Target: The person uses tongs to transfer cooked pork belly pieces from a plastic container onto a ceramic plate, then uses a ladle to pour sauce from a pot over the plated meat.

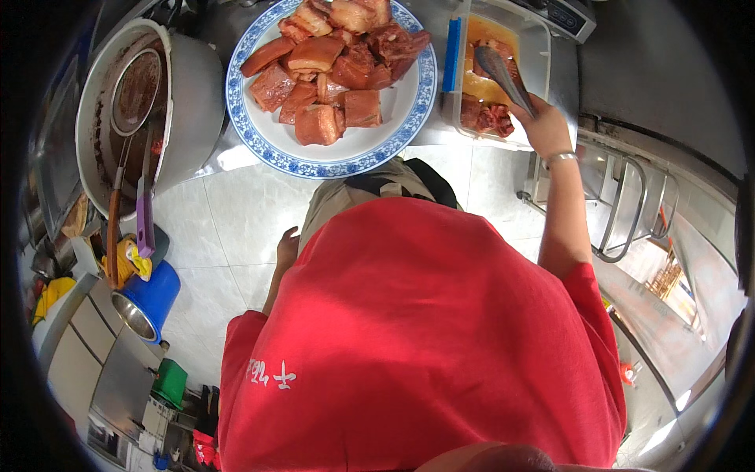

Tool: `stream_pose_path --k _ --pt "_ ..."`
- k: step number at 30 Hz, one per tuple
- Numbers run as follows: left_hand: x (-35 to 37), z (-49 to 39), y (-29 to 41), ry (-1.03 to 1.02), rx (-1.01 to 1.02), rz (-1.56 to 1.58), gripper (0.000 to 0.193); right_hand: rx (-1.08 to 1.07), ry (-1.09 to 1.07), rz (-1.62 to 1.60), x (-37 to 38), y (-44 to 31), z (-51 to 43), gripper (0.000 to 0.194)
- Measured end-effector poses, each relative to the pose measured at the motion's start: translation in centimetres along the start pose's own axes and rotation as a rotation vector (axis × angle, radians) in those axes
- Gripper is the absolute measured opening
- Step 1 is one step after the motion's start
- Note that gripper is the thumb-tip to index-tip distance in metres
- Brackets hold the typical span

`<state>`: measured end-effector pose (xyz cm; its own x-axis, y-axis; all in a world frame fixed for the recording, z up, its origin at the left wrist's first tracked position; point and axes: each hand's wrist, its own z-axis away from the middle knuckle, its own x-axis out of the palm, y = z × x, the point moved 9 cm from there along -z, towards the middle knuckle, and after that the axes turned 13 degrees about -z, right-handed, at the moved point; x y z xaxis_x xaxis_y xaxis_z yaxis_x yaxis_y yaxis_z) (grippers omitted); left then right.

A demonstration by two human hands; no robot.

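My right hand (pixel 547 127) grips metal food tongs (pixel 503 74) over a clear plastic container (pixel 538 65). The tongs' tips lie at a piece of braised meat (pixel 495 50) in brownish liquid; more meat (pixel 486 115) sits at the container's near end. Left of the container, a large white plate with a blue patterned rim (pixel 433 88) bears many chunks of braised, skin-on pork (pixel 318 124). My left hand (pixel 288 246) hangs low beside my trousers, away from the counter, with nothing seen in it; part of it is hidden.
At the left stands a deep metal pot (pixel 194 100) holding a round strainer (pixel 137 91) and a purple-handled utensil (pixel 145 218). The handles stick out over its near rim. A digital scale (pixel 563 20) sits behind the container. Metal rails (pixel 628 206) are at the right, a blue bucket (pixel 159 295) lower left.
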<state>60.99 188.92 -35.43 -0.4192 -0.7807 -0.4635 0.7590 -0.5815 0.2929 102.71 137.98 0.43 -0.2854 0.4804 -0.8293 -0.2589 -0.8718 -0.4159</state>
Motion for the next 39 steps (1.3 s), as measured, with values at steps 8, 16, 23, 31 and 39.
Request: stream_pose_path --k 8,16,23,31,39 --pt "-0.5 -0.5 0.2 0.01 0.015 -0.047 0.049 -0.133 -0.134 -0.225 3.5 -6.4 7.4 0.051" --pt "-0.9 -1.4 2.5 0.131 0.522 -0.405 0.05 -0.112 -0.121 -0.033 9.7 -8.8 7.1 0.058" --pt "-0.6 -2.5 -3.0 0.014 0.062 -0.154 0.051 -0.292 0.06 -0.116 1.8 -7.2 8.1 0.06" --pt "-0.7 -3.9 -3.5 -0.021 0.036 -0.161 0.046 -0.115 -0.26 0.632 -1.2 -1.0 5.0 0.061" --pt "-0.9 -3.4 -2.3 0.0 0.074 -0.171 0.045 0.008 -0.33 0.671 4.0 -0.8 0.8 0.048"
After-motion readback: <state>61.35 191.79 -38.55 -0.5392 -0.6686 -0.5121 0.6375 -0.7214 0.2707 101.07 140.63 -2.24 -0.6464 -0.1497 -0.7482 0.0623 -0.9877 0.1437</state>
